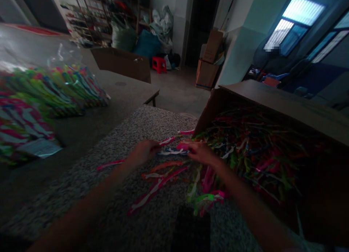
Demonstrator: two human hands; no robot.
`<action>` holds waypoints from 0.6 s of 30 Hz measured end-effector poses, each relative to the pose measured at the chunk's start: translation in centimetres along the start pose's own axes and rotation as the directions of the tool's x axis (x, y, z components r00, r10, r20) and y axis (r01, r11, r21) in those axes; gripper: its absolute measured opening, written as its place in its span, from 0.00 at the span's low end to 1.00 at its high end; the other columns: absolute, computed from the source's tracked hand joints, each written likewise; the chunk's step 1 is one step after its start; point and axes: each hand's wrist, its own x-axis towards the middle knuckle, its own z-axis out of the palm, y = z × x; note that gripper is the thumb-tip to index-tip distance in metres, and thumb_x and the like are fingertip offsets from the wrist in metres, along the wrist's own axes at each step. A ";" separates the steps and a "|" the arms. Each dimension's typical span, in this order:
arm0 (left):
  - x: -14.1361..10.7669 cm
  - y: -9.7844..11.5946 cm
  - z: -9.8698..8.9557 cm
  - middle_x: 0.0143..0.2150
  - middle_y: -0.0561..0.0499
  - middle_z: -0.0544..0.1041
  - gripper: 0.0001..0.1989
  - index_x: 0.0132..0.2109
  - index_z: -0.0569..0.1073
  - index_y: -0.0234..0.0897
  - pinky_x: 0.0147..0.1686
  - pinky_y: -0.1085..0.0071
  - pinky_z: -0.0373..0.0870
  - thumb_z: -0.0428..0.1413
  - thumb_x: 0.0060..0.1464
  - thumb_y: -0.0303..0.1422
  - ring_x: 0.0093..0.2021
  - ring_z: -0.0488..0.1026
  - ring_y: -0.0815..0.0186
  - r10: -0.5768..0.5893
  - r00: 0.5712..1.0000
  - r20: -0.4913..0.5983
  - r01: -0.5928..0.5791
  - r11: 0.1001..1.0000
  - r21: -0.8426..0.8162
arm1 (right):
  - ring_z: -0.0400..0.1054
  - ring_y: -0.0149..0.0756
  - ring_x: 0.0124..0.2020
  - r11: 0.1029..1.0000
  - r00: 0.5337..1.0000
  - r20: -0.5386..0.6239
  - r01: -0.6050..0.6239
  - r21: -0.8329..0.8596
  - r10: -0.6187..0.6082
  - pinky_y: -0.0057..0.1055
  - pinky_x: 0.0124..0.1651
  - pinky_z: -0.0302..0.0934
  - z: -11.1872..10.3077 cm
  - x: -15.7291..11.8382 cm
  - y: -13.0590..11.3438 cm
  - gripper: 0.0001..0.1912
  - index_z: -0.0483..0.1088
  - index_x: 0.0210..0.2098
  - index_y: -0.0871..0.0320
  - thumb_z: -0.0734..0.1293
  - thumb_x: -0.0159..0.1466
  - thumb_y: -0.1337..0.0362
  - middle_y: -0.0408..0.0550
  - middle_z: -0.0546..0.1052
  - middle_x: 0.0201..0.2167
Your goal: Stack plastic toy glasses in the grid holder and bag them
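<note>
Cluttered shelves (pixel 89 17) stand at the upper left, with a green sack (pixel 124 38) and a blue sack (pixel 148 44) beside them. A red stool (pixel 159 65) sits near top centre, left of stacked cardboard boxes (pixel 205 74); barred windows (pixel 297 21) fill the upper right.

L hand (pixel 144 152) just L of ctr, R hand (pixel 203 154) just R of ctr, approx. level w/ a gap btwn. L forearm (pixel 91 194) bare, in from 7 o'clock, angled twd 1; R forearm (pixel 245 195) bare, in from 5, angled twd 10–11. L fingers bent, pointing approx. 3 o'clock, tips pinched; R fingers curled, pointing approx. 9, also pinched. Backs of both hands up; finger detail dim, slightly blurred.
</note>
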 end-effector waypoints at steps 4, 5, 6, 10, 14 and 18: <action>2.4 1.2 1.0 0.27 0.51 0.77 0.14 0.35 0.78 0.36 0.29 0.73 0.63 0.51 0.50 0.38 0.29 0.71 0.64 -0.037 0.990 0.139 0.061 0.983 -0.175 | 0.67 0.33 0.33 0.979 0.974 -0.117 -0.187 0.080 0.195 0.27 0.39 0.59 -2.4 -4.5 0.7 0.06 0.71 0.33 0.58 0.65 0.55 0.70 0.46 0.75 0.32; 2.6 1.4 1.5 0.28 0.51 0.77 0.13 0.34 0.78 0.36 0.29 0.74 0.63 0.53 0.48 0.39 0.29 0.71 0.64 -0.034 0.991 0.129 0.057 0.982 -0.180 | 0.67 0.32 0.31 0.967 0.958 -0.146 -0.232 0.109 0.246 0.26 0.37 0.58 -2.7 -5.8 0.5 0.06 0.72 0.33 0.58 0.65 0.55 0.69 0.45 0.74 0.31; 2.6 1.5 2.1 0.28 0.51 0.78 0.12 0.33 0.78 0.35 0.30 0.74 0.63 0.55 0.46 0.38 0.30 0.72 0.64 -0.026 0.993 0.118 0.047 0.982 -0.182 | 0.66 0.30 0.28 0.949 0.937 -0.174 -0.280 0.147 0.303 0.26 0.35 0.58 -2.9 -7.0 0.3 0.05 0.72 0.32 0.58 0.65 0.56 0.68 0.44 0.74 0.29; 1.4 2.3 4.0 0.29 0.47 0.77 0.11 0.31 0.76 0.32 0.32 0.72 0.63 0.56 0.44 0.36 0.31 0.71 0.63 -0.016 0.999 0.042 0.023 0.983 -0.182 | 0.60 0.27 0.21 0.825 0.820 -0.226 -0.426 0.371 0.525 0.23 0.27 0.55 -2.9 -11.5 -0.8 0.10 0.72 0.32 0.59 0.66 0.56 0.58 0.41 0.70 0.21; 0.1 3.7 4.8 0.29 0.46 0.76 0.12 0.31 0.75 0.31 0.33 0.71 0.63 0.53 0.48 0.37 0.31 0.70 0.62 0.044 0.999 -0.015 -0.047 0.980 -0.193 | 0.59 0.26 0.20 0.710 0.761 -0.188 -0.444 0.547 0.621 0.23 0.23 0.53 -2.4 -14.6 -1.8 0.16 0.71 0.33 0.60 0.67 0.53 0.53 0.40 0.68 0.20; 0.1 5.2 5.0 0.31 0.46 0.77 0.11 0.33 0.76 0.32 0.36 0.70 0.65 0.51 0.49 0.33 0.32 0.72 0.63 0.152 0.988 -0.022 -0.153 0.960 -0.235 | 0.57 0.26 0.19 0.640 0.695 -0.190 -0.473 0.606 0.693 0.22 0.22 0.52 -1.7 -16.5 -2.6 0.17 0.70 0.33 0.60 0.68 0.53 0.52 0.39 0.66 0.18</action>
